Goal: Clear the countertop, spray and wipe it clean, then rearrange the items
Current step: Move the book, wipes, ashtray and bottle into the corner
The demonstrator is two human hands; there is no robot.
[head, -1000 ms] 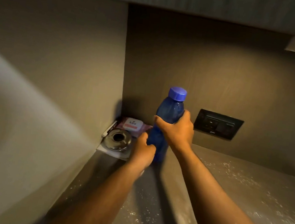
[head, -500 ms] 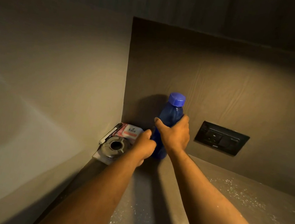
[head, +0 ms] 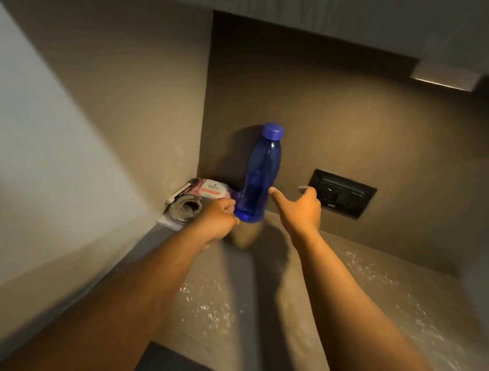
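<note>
A blue bottle (head: 262,169) with a blue cap stands upright on the wet countertop (head: 378,298), close to the back corner. My right hand (head: 299,212) hovers just right of it, fingers spread and off the bottle. Beside the bottle's base, my left hand (head: 216,219) is curled into a fist, and nothing shows inside it. A pink and white wipes pack (head: 213,188) lies in the corner. In front of the pack sits a round metal object (head: 186,207), partly hidden by my left hand.
A black wall socket (head: 342,197) is set in the back wall right of the bottle. Walls close the corner at left and back. A cabinet with a strip light (head: 444,76) hangs overhead. Water droplets glisten across the counter surface.
The bottle moved back toward the corner and now stands on the counter. My right hand let go of it and opened. My left hand stayed curled near the base.
</note>
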